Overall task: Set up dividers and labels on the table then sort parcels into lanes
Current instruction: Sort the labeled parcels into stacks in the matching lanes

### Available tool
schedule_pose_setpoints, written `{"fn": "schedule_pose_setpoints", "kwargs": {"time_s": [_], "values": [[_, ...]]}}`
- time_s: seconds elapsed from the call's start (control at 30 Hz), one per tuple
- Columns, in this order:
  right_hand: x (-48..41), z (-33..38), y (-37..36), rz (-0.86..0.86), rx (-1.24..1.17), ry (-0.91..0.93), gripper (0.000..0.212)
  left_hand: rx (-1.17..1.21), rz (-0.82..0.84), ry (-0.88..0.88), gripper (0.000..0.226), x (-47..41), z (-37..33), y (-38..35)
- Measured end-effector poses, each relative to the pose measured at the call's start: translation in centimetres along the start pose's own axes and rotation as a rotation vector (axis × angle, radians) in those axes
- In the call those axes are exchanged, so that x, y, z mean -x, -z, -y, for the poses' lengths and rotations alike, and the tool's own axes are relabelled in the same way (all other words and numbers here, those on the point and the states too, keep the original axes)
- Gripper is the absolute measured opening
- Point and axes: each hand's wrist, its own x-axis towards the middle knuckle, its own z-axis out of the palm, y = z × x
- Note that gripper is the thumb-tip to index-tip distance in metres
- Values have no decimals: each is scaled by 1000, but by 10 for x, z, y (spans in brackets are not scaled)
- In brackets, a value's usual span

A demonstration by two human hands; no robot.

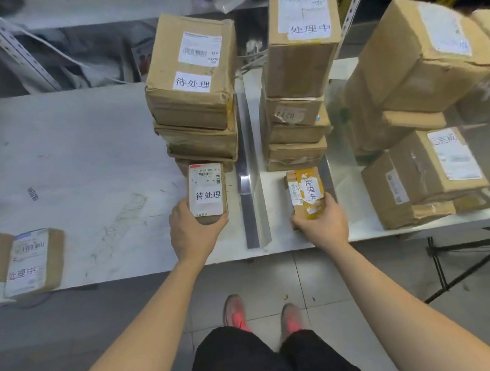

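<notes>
2 parcels held beside divider [250, 208]: white-labelled parcel [207, 193] gripped by left hand [190, 235], yellow-taped parcel [306, 194] by right hand [322, 225]; sorting judged nearly done, stray parcel [27, 263] unsorted.

My left hand [193, 232] grips the near end of a small white-labelled parcel [207, 193] just left of the metal divider [250, 190], which lies along the tabletop [86, 170]. Just right of the divider, my right hand [323, 222] holds a yellow-taped parcel [306, 193], fingers [332, 201] curled round its near end. Beyond each parcel, a stack of brown boxes stands either side of the divider: the left stack [196, 100] and the right stack [297, 90]. Well left of the divider, one labelled parcel [27, 263] lies by the tabletop's near edge.
</notes>
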Motion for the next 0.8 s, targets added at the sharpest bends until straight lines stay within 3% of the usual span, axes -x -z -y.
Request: {"fn": "schedule_pose_setpoints", "kwargs": {"time_s": [0.23,0.33,0.57,0.8], "values": [[-11,-16,7,77,64,54,99,-133,6,49,86,14,-10,3],[-8,-10,21,74,124,136,108,-206,-14,84,102,26,-19,10],[8,40,37,136,216,590,70,-497,-67,91,85,57,-11,59],[52,114,24,231,486,957,65,-666,-153,91,80,75,16,142]]}}
